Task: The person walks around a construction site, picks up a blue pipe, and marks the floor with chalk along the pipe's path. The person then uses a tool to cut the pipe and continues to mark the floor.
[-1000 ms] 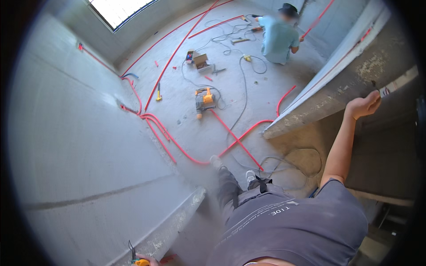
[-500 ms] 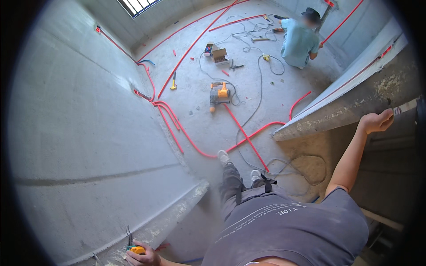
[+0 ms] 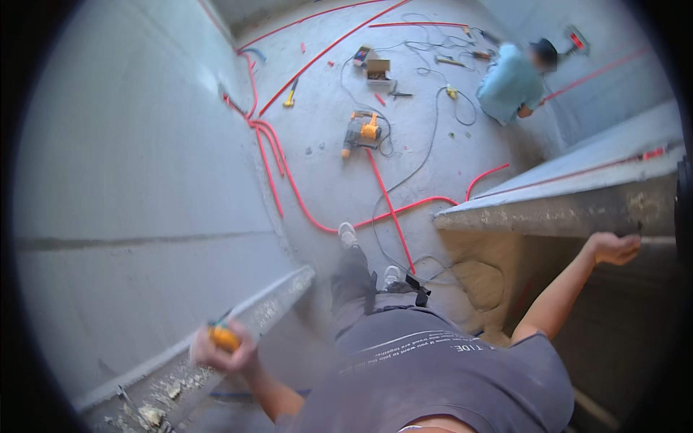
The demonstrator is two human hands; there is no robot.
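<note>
My left hand [image 3: 229, 348], smeared by motion, is closed around a small yellow-orange tape measure [image 3: 224, 338] with a teal edge. It hovers by the rough end of the left wall [image 3: 271, 302]. On the opposite side, my right arm stretches out to the rough edge of the right wall [image 3: 534, 213]. There my right hand [image 3: 613, 249] has its fingers curled in just below that edge; what they hold, if anything, is hidden. A pale strip [image 3: 655, 239] shows beside the fingertips.
Red conduits [image 3: 393, 213] cross the concrete floor before my feet. A yellow-and-black power drill [image 3: 363, 133], a hammer [image 3: 290, 94], an open cardboard box [image 3: 378, 71] and a grey cable [image 3: 426, 160] lie beyond. A person in light blue [image 3: 510, 85] crouches at the far right.
My left hand has risen and come inward with the tape measure, away from the wall's lower end. My right hand has slid lower along the right wall's edge. The view has turned slightly.
</note>
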